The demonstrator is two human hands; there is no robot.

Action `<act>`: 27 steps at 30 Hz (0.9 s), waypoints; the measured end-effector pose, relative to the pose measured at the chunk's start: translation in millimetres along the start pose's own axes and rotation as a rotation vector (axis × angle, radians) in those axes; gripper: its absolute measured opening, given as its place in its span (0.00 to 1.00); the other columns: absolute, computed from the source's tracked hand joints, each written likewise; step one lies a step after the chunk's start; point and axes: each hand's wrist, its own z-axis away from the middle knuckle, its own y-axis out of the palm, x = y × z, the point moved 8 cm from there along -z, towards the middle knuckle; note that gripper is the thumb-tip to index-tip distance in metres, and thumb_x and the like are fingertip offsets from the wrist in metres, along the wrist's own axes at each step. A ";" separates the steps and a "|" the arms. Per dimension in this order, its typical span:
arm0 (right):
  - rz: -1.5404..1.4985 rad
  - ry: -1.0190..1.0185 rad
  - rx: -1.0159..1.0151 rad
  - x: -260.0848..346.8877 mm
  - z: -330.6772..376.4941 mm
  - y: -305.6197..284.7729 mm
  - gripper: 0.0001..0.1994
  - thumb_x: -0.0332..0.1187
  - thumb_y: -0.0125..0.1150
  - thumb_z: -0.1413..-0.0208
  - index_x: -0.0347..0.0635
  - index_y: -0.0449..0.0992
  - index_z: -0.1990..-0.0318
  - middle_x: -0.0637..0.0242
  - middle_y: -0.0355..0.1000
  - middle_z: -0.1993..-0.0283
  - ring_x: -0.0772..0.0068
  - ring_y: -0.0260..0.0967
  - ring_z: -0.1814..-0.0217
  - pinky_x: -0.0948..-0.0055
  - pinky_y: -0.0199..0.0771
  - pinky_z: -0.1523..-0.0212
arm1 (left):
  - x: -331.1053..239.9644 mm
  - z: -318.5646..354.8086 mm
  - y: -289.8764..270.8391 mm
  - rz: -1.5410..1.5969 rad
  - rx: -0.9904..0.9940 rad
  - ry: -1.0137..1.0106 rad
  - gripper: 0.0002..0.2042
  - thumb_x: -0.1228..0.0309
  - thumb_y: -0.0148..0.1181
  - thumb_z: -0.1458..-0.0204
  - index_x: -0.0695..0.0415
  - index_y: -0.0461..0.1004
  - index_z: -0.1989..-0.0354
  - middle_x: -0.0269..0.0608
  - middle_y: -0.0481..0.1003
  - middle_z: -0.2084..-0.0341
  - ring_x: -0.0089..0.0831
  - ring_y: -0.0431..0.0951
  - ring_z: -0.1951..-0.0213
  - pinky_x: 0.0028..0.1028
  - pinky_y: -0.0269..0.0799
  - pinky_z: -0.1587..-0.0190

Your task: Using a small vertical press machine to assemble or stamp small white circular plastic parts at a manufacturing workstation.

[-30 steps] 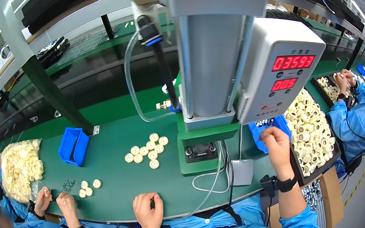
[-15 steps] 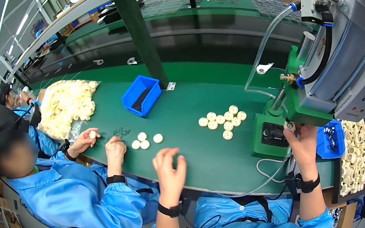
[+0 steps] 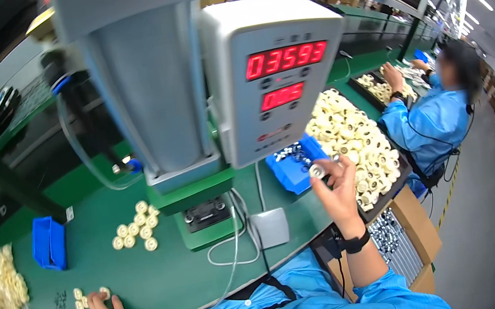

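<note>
table top (image 3: 170, 280): matt green | bin (image 3: 293, 169): blue plastic, probably glossy

Grey press (image 3: 150, 92); blue bin (image 3: 49, 242)

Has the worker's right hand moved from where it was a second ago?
Yes. The right hand has lifted off the small blue tray, now holding a small round part.

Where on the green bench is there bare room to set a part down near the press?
Bare green bench lies between the cluster of cream rings and the near edge, left of the press base. Right of the base it is crowded: cables, grey pedal box, blue tray, right hand.
</note>
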 end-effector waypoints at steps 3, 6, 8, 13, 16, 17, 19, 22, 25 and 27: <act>0.133 0.011 -0.198 -13.8 -22.8 -49.3 0.36 0.28 0.67 0.44 0.36 0.50 0.33 0.50 0.67 0.33 0.61 0.67 0.38 0.66 0.69 0.47 | -13.9 1.4 13.7 0.183 0.139 -0.082 0.09 0.83 0.61 0.52 0.62 0.68 0.65 0.45 0.69 0.63 0.44 0.69 0.60 0.35 0.66 0.55; 0.124 0.047 -0.257 -24.8 -24.0 -71.3 0.34 0.28 0.65 0.42 0.38 0.53 0.32 0.50 0.63 0.31 0.62 0.66 0.38 0.65 0.70 0.45 | -51.2 11.3 19.6 0.272 0.150 -0.094 0.08 0.83 0.61 0.52 0.62 0.68 0.66 0.41 0.69 0.66 0.35 0.69 0.65 0.29 0.66 0.62; 0.055 0.101 -0.254 -39.2 -10.1 -77.5 0.33 0.28 0.65 0.42 0.38 0.53 0.32 0.51 0.65 0.33 0.64 0.66 0.39 0.66 0.70 0.45 | -66.7 18.5 28.8 0.340 0.180 -0.112 0.08 0.82 0.61 0.51 0.62 0.69 0.66 0.39 0.69 0.65 0.30 0.69 0.66 0.27 0.66 0.64; -0.429 0.156 -0.279 -53.6 26.0 -64.1 0.12 0.23 0.57 0.34 0.36 0.68 0.46 0.65 0.75 0.53 0.78 0.71 0.54 0.80 0.71 0.50 | -132.3 35.8 38.7 0.624 0.199 -0.244 0.15 0.80 0.65 0.49 0.62 0.71 0.53 0.34 0.70 0.64 0.22 0.69 0.66 0.23 0.69 0.61; -0.782 0.414 -0.188 -52.6 51.3 -35.9 0.04 0.27 0.55 0.32 0.37 0.74 0.54 0.68 0.74 0.61 0.78 0.71 0.58 0.80 0.71 0.54 | -186.3 30.8 52.7 0.559 0.272 0.075 0.22 0.79 0.69 0.50 0.63 0.72 0.46 0.37 0.73 0.59 0.24 0.75 0.62 0.24 0.74 0.59; -0.877 0.376 -0.037 -40.8 53.9 -21.6 0.04 0.28 0.54 0.31 0.38 0.74 0.57 0.68 0.74 0.62 0.78 0.72 0.59 0.80 0.72 0.57 | -222.0 23.0 47.4 0.500 0.254 0.254 0.19 0.79 0.70 0.52 0.62 0.75 0.50 0.40 0.74 0.60 0.27 0.75 0.63 0.25 0.74 0.59; -1.090 0.594 0.074 -37.3 72.1 7.2 0.03 0.28 0.55 0.32 0.40 0.74 0.58 0.65 0.76 0.62 0.74 0.74 0.60 0.77 0.74 0.58 | -259.5 12.7 55.2 0.581 0.290 0.296 0.19 0.78 0.71 0.54 0.62 0.77 0.52 0.43 0.75 0.60 0.30 0.75 0.63 0.27 0.73 0.60; -1.319 0.790 0.257 -14.3 90.6 45.2 0.03 0.28 0.56 0.34 0.41 0.76 0.59 0.59 0.78 0.60 0.68 0.76 0.60 0.74 0.76 0.59 | -295.1 -12.3 75.3 0.563 0.272 0.356 0.18 0.74 0.71 0.52 0.62 0.78 0.51 0.45 0.75 0.60 0.35 0.76 0.62 0.31 0.73 0.59; -1.503 0.895 0.474 7.5 101.5 67.5 0.05 0.28 0.55 0.34 0.39 0.76 0.56 0.56 0.78 0.56 0.66 0.76 0.58 0.73 0.76 0.60 | -304.7 -31.6 96.2 0.420 0.239 0.471 0.17 0.72 0.70 0.51 0.62 0.79 0.52 0.46 0.75 0.59 0.40 0.75 0.60 0.34 0.72 0.55; -1.541 1.022 0.504 24.9 104.5 76.4 0.06 0.29 0.56 0.35 0.38 0.77 0.56 0.55 0.77 0.56 0.67 0.75 0.60 0.73 0.75 0.62 | -297.3 -38.7 105.2 0.432 0.343 0.367 0.16 0.72 0.70 0.50 0.62 0.80 0.53 0.47 0.75 0.59 0.42 0.74 0.57 0.36 0.71 0.52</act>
